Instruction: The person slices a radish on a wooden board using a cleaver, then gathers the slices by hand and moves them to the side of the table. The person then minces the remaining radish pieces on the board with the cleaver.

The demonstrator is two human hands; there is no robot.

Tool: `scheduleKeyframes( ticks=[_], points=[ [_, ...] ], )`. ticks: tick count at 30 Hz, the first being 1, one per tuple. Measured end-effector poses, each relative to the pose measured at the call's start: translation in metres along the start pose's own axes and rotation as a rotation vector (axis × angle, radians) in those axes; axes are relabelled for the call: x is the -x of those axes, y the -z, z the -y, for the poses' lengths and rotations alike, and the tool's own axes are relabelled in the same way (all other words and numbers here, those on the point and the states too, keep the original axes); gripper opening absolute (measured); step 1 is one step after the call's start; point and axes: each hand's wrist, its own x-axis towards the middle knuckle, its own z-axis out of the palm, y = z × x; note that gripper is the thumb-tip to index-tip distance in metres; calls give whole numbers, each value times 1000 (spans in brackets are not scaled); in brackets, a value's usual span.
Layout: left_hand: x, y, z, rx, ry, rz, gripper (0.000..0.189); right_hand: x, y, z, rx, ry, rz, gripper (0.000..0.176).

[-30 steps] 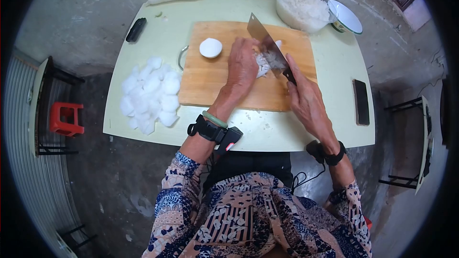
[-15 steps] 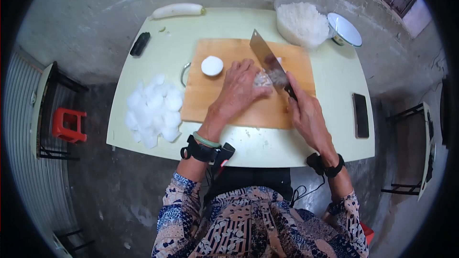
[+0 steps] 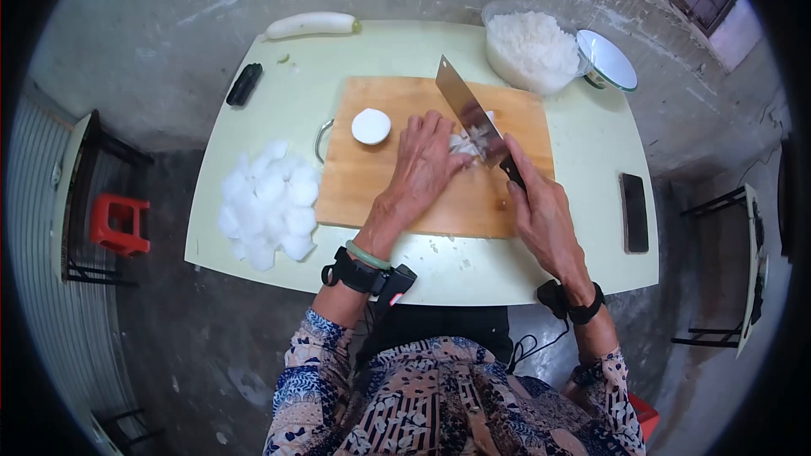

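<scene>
My right hand (image 3: 543, 211) is wrapped round the black handle of a cleaver (image 3: 467, 101), whose broad blade stands over the wooden cutting board (image 3: 363, 194). Beside the blade, my left hand (image 3: 422, 156) presses white radish slices (image 3: 461, 144) against the board with bent fingers. Cut white shreds lie around the blade, partly hidden by it. A radish stub (image 3: 371, 127), cut face up, sits on the board's upper left.
A heap of round radish slices (image 3: 269, 203) lies left of the board. Behind are a whole radish (image 3: 312, 25), a bowl of white shreds (image 3: 534, 51) and an enamel bowl (image 3: 606, 61). A phone (image 3: 634, 213) rests at right, a black object (image 3: 245, 84) at left.
The cleaver blade has shifted slightly against the slices and its edge shows more clearly. Both hands stay near the same spot; the whole view has moved a little.
</scene>
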Motion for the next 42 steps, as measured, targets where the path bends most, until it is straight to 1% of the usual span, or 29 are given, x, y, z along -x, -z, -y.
scheduleKeyframes(
  ticks=[1,3,4,6,11,13,20,25,27,28,29,30,32,34,37,38,40,42],
  points=[
    [0,-1,2,44,-31,-25,31,-1,0,3,3,0,10,68],
    [-2,-4,5,49,-20,-17,30,-2,3,10,67,-119,59,69],
    [-1,-6,6,52,-16,-7,30,-3,2,8,71,-119,67,69],
    [-1,-8,5,59,1,-24,28,-5,-4,1,125,17,32,70],
    [1,-12,-1,59,42,-96,26,-9,-3,0,96,8,36,71],
    [1,-16,-1,120,51,-105,27,-11,-1,3,86,13,30,72],
    [1,-16,-3,58,73,-89,30,-10,-3,5,124,-3,40,71],
    [7,-10,-6,75,29,-49,34,-7,-1,7,138,-21,38,70],
    [7,-11,-4,58,31,-46,35,-7,-2,6,87,49,0,70],
    [6,-12,-4,41,28,-46,36,-7,-1,6,87,51,2,70],
    [6,-14,-5,42,30,-49,36,-7,0,7,97,3,35,69],
    [6,-15,-6,21,44,-48,34,-6,0,7,108,-44,68,69],
    [5,-15,-7,-2,61,-52,33,-7,-1,5,104,-13,56,69],
    [7,-17,-6,54,29,-147,30,-6,0,6,97,21,43,69],
    [9,-18,-3,58,15,-168,26,-5,0,12,108,35,13,69],
    [8,-18,-2,50,8,-177,26,-4,0,12,121,25,42,70],
    [6,-17,-4,52,38,-135,22,-6,-1,8,136,20,57,70],
    [6,-15,-3,67,11,-136,20,-10,-5,4,202,-5,106,71]
  ],
)
